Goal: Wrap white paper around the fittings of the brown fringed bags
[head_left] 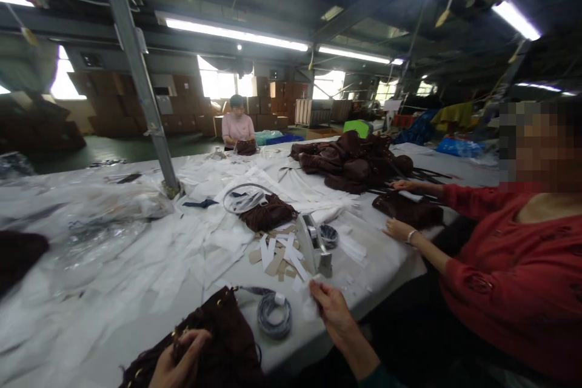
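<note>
My left hand (182,356) rests at the bottom edge on a dark brown suede bag (213,339), its fingers curled over the fabric. My right hand (331,309) is raised near the table's front edge and pinches a small white strip of paper or tape (310,305). A grey roll of tape or strap (274,314) lies between the two hands. Just beyond it stand a metal tape dispenser (316,245) and a scatter of white and tan paper strips (279,251).
A person in a red sweater (509,267) sits at the right with hands on another brown bag (409,209). A pile of brown bags (352,160) lies farther back. White wrapping sheets (150,254) cover the table, a steel post (136,66) rises at left, and another person (237,127) works at the far end.
</note>
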Available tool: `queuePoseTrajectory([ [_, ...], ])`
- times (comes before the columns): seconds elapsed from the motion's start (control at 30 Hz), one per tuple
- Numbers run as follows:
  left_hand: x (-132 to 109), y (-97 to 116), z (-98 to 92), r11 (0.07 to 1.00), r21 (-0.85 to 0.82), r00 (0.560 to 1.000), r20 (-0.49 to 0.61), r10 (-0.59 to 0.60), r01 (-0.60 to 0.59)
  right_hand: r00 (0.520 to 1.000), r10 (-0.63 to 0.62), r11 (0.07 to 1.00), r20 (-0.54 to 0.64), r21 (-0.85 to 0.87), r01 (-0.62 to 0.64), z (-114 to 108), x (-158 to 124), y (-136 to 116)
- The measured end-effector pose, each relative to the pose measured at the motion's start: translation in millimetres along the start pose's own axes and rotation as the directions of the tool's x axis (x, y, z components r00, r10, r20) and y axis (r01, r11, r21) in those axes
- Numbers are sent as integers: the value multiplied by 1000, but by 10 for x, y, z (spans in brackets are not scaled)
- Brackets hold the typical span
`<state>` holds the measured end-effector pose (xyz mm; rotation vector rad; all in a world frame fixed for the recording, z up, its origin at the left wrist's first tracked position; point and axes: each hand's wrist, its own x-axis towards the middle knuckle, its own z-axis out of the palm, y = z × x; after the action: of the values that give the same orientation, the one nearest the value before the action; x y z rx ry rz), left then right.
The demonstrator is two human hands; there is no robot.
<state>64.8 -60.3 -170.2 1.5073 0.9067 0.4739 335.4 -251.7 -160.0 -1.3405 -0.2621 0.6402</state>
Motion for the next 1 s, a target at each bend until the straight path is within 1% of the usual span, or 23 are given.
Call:
queuePoseTrajectory([
  [0.1, -63, 183, 21, 989, 100, 990, 102, 95, -105, 994, -21, 1000, 106, -3, 21, 604, -79, 90],
  [0.13, -75, 238, 35, 986, 109, 983, 146, 112, -129, 989, -24, 1000, 144, -7, 25, 800, -132, 122],
  [0.2, -88, 318, 62, 984, 70, 970, 194, 146, -162, 971, -17, 999, 238, -24, 23, 1142, -261, 167],
  [0.27, -95, 350, 74, 986, -12, 961, 221, 165, -166, 943, 7, 999, 333, -50, 11, 1391, -391, 179],
  [0.33, -108, 346, 63, 986, -82, 965, 206, 160, -146, 917, 31, 998, 398, -63, -7, 1533, -489, 167],
  [0.4, -127, 323, 40, 984, -109, 976, 149, 159, -143, 877, 70, 997, 475, -68, -43, 1584, -544, 151],
  [0.47, -146, 292, 23, 980, -100, 980, 88, 181, -172, 826, 125, 992, 550, -90, -90, 1571, -566, 156],
  [0.5, -153, 277, 22, 978, -88, 978, 70, 195, -189, 809, 149, 988, 569, -110, -105, 1553, -571, 169],
  [0.53, -158, 262, 26, 977, -76, 977, 59, 205, -201, 807, 164, 985, 567, -131, -108, 1532, -573, 187],
  [0.6, -164, 241, 47, 976, -64, 976, 59, 211, -207, 838, 165, 981, 520, -177, -83, 1498, -576, 230],
  [0.7, -170, 240, 76, 979, -77, 976, 101, 195, -188, 885, 116, 966, 451, -260, 6, 1490, -582, 276],
  [0.8, -178, 267, 68, 985, -108, 977, 148, 151, -135, 911, 59, 942, 408, -326, 85, 1523, -597, 293],
  [0.87, -183, 283, 47, 986, -141, 981, 156, 116, -94, 917, 60, 937, 395, -339, 85, 1545, -609, 309],
  [1.0, -175, 281, 4, 973, -226, 982, 173, 76, -36, 923, 91, 950, 375, -311, 33, 1560, -633, 361],
])
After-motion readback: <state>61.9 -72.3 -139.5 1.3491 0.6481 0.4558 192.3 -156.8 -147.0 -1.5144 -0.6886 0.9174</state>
